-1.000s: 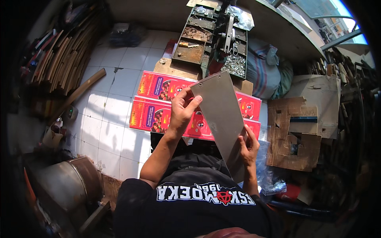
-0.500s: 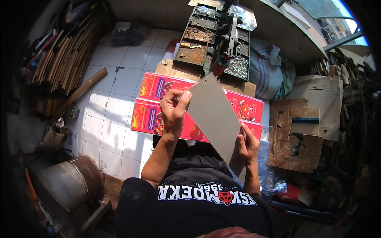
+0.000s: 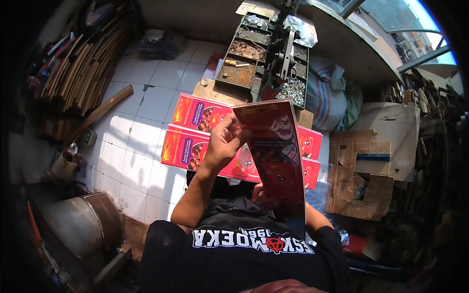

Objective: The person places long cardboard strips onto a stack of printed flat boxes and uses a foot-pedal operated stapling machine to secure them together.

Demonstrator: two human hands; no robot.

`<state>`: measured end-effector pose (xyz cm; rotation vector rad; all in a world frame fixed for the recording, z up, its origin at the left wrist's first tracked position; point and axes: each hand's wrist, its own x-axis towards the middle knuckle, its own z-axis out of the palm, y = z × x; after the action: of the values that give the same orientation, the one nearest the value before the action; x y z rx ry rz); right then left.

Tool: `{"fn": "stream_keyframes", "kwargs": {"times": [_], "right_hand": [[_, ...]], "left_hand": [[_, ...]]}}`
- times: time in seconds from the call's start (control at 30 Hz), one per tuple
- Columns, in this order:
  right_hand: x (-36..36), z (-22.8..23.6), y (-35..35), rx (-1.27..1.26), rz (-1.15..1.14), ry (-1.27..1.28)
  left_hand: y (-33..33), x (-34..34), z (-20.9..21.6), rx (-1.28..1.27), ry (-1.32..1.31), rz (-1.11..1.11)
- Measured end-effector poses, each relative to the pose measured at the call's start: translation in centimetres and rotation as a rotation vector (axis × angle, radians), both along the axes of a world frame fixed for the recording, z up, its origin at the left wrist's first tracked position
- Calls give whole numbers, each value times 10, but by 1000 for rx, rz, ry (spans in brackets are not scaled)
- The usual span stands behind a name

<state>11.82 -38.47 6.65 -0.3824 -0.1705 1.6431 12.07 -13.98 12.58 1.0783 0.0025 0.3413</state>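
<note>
At the left grip (image 3: 222,147): clamped on the red panel (image 3: 274,149) by its upper left edge; that one-sided pinch could let it swing or slip.
Right grip (image 3: 262,196), lower down: partly behind the panel; cannot tell whether it holds.
Red sheets (image 3: 172,147), beneath the left grip: two rows; a slipping corner could scratch them.
Compartment trays (image 3: 238,74), beyond both grips: small silver pieces (image 3: 292,92) in the right-hand one, spillable if knocked.

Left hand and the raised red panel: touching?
Touching. The head view shows the left hand gripping the raised red panel by its upper left edge, thumb lapping over the printed face.
</note>
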Motion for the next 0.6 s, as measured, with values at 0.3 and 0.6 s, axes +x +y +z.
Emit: {"fn": "stream_keyframes", "kwargs": {"times": [0.3, 0.6], "right_hand": [[26, 10, 2, -242, -213, -292], [59, 13, -100, -636, -203, -775]], "left_hand": [[18, -16, -3, 26, 142, 14], [54, -43, -23, -135, 122, 163]]}}
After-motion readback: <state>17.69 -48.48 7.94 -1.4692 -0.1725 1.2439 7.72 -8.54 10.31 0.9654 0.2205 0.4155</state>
